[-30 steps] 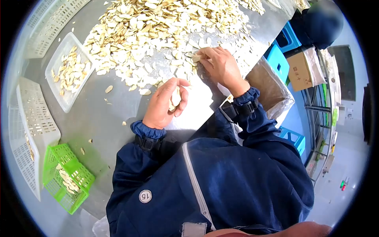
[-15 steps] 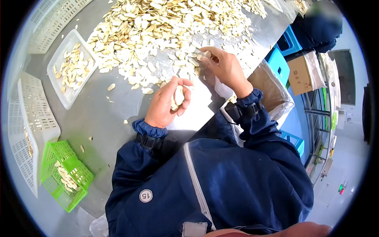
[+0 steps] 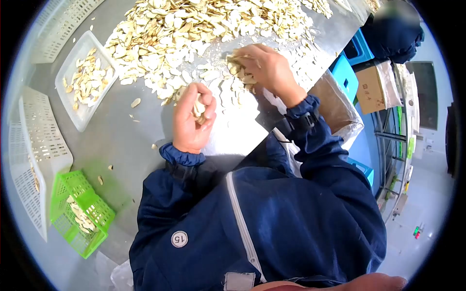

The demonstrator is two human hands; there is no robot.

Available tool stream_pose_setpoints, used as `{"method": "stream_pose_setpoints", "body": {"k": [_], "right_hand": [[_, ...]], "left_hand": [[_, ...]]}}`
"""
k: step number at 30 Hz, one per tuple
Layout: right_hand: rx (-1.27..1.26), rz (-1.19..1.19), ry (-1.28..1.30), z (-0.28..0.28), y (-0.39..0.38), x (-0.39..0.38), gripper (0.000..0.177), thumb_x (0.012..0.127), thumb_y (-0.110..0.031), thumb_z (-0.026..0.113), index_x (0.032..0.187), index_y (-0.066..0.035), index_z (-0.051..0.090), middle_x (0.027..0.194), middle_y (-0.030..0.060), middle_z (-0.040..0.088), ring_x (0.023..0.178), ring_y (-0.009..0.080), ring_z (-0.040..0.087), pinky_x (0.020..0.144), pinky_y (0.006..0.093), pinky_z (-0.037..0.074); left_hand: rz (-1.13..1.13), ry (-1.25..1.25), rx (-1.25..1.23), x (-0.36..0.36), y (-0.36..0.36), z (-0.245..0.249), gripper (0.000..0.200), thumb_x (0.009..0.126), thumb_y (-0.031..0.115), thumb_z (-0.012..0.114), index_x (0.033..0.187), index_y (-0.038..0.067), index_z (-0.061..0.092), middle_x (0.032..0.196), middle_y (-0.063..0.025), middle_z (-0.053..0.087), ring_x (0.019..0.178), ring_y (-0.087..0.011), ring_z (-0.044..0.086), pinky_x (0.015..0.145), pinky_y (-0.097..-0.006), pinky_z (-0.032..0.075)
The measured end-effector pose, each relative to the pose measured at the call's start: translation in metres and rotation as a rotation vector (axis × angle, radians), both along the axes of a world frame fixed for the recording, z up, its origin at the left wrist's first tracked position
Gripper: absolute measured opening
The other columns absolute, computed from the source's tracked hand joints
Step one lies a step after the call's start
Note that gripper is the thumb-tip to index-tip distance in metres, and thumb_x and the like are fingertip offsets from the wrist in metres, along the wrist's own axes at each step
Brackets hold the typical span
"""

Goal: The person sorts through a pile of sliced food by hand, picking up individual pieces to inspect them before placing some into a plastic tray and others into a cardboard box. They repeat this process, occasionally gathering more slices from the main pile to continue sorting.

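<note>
In the head view my left hand point(image 3: 191, 121) is raised over the steel table, its fingers curled round a few pale dried slices point(image 3: 198, 108). My right hand point(image 3: 272, 70) reaches across the near edge of a large heap of the same slices point(image 3: 194, 29). Its fingers stretch out to the left, slightly blurred, over a small cluster of slices point(image 3: 238, 72). Whether they touch that cluster cannot be made out. Loose slices lie on the table between and beyond both hands.
To the left, a white tray point(image 3: 62, 80) and a green basket point(image 3: 99, 208) hold slices. White perforated baskets point(image 3: 48, 126) line the left edge. A lined box point(image 3: 335, 102), blue crates point(image 3: 343, 77) and a cardboard carton point(image 3: 371, 87) stand at right. Another person point(image 3: 398, 34) is at upper right.
My left hand has moved left and slightly up, keeping its slices. My right hand has gone from a pinch to fingers stretched over the slices, shifting a little up and left.
</note>
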State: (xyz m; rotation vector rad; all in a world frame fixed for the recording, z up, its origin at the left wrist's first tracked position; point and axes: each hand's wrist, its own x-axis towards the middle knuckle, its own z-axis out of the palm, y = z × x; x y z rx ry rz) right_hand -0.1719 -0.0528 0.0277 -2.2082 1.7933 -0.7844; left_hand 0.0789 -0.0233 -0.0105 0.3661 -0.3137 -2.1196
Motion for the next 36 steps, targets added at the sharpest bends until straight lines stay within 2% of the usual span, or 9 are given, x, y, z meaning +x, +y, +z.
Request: {"method": "stream_pose_setpoints", "body": {"k": [4, 6, 12, 15, 19, 24, 27, 30, 36], "right_hand": [[-0.15, -0.106, 0.007, -0.002, 0.028, -0.011, 0.028, 0.094, -0.005, 0.067, 0.118, -0.015, 0.078, 0.112, 0.0117, 0.076, 0.099, 0.0355, 0.072, 0.084, 0.0433, 0.059], [-0.179, -0.03, 0.077, -0.004, 0.039, 0.005, 0.044, 0.085, 0.001, 0.066, 0.121, -0.019, 0.078, 0.116, 0.0086, 0.076, 0.104, 0.0315, 0.069, 0.092, 0.0426, 0.056], [-0.223, 0.255, -0.058, -0.012, 0.047, 0.072, 0.04, 0.083, -0.009, 0.081, 0.121, -0.016, 0.075, 0.133, 0.0056, 0.069, 0.126, 0.0305, 0.064, 0.107, 0.0465, 0.051], [-0.166, 0.392, 0.051, -0.009, 0.062, 0.075, 0.031, 0.086, -0.011, 0.082, 0.116, -0.014, 0.076, 0.131, 0.0082, 0.069, 0.126, 0.032, 0.064, 0.105, 0.0479, 0.053], [-0.244, 0.092, 0.038, -0.015, 0.064, 0.025, 0.024, 0.084, -0.007, 0.083, 0.108, -0.012, 0.078, 0.121, 0.0114, 0.073, 0.118, 0.0339, 0.067, 0.1, 0.0477, 0.054], [-0.177, -0.078, 0.183, -0.008, 0.099, -0.023, 0.027, 0.089, -0.009, 0.079, 0.115, -0.013, 0.077, 0.13, 0.0111, 0.07, 0.124, 0.0353, 0.064, 0.104, 0.0473, 0.053], [-0.188, -0.21, 0.223, -0.016, 0.107, -0.047, 0.028, 0.09, -0.009, 0.077, 0.118, -0.015, 0.077, 0.133, 0.0115, 0.069, 0.126, 0.0358, 0.063, 0.104, 0.0475, 0.052], [-0.253, -0.378, 0.21, -0.015, 0.098, -0.058, 0.028, 0.092, -0.006, 0.073, 0.118, -0.015, 0.077, 0.133, 0.0119, 0.068, 0.126, 0.0352, 0.063, 0.105, 0.0473, 0.053], [-0.295, -0.054, -0.04, -0.015, 0.067, 0.014, 0.035, 0.086, -0.013, 0.08, 0.12, -0.016, 0.075, 0.132, 0.0138, 0.066, 0.121, 0.0332, 0.064, 0.101, 0.0459, 0.053]], "left_hand": [[0.115, 0.135, -0.018, 0.004, -0.003, 0.0, 0.023, 0.116, 0.025, 0.048, 0.116, 0.005, 0.059, 0.092, -0.0008, 0.054, 0.068, -0.008, 0.049, 0.044, -0.0186, 0.039], [0.131, 0.214, -0.042, 0.005, -0.004, 0.0, 0.022, 0.116, 0.022, 0.046, 0.118, 0.004, 0.059, 0.092, -0.0027, 0.053, 0.068, -0.0097, 0.049, 0.043, -0.0199, 0.04], [0.129, 0.331, -0.169, 0.012, -0.005, 0.001, 0.022, 0.116, 0.019, 0.044, 0.119, 0.002, 0.058, 0.091, -0.0045, 0.053, 0.067, -0.0115, 0.05, 0.043, -0.0203, 0.041], [0.065, 0.29, -0.188, 0.013, -0.006, 0.003, 0.021, 0.116, 0.019, 0.045, 0.116, 0.002, 0.058, 0.09, -0.0045, 0.052, 0.064, -0.0108, 0.049, 0.04, -0.02, 0.04], [-0.024, 0.231, -0.14, 0.01, -0.003, 0.002, 0.021, 0.115, 0.02, 0.048, 0.117, 0.002, 0.059, 0.09, -0.0041, 0.052, 0.064, -0.0102, 0.05, 0.039, -0.0194, 0.039], [-0.06, 0.16, -0.061, 0.005, -0.003, 0.0, 0.019, 0.113, 0.015, 0.048, 0.123, 0.002, 0.058, 0.093, -0.0044, 0.053, 0.07, -0.0101, 0.051, 0.041, -0.018, 0.04], [-0.069, 0.044, -0.03, 0.006, -0.004, 0.002, 0.019, 0.112, 0.021, 0.049, 0.116, 0.004, 0.057, 0.094, -0.0019, 0.054, 0.074, -0.0101, 0.053, 0.046, -0.0197, 0.04], [-0.051, 0.076, -0.023, 0.004, -0.003, 0.0, 0.02, 0.112, 0.013, 0.048, 0.125, 0.002, 0.058, 0.096, -0.0038, 0.054, 0.073, -0.0103, 0.051, 0.042, -0.0173, 0.04], [-0.081, 0.087, -0.031, 0.005, -0.003, -0.001, 0.021, 0.113, 0.013, 0.047, 0.127, 0.001, 0.058, 0.096, -0.0038, 0.053, 0.072, -0.0096, 0.05, 0.042, -0.0172, 0.04]]}}
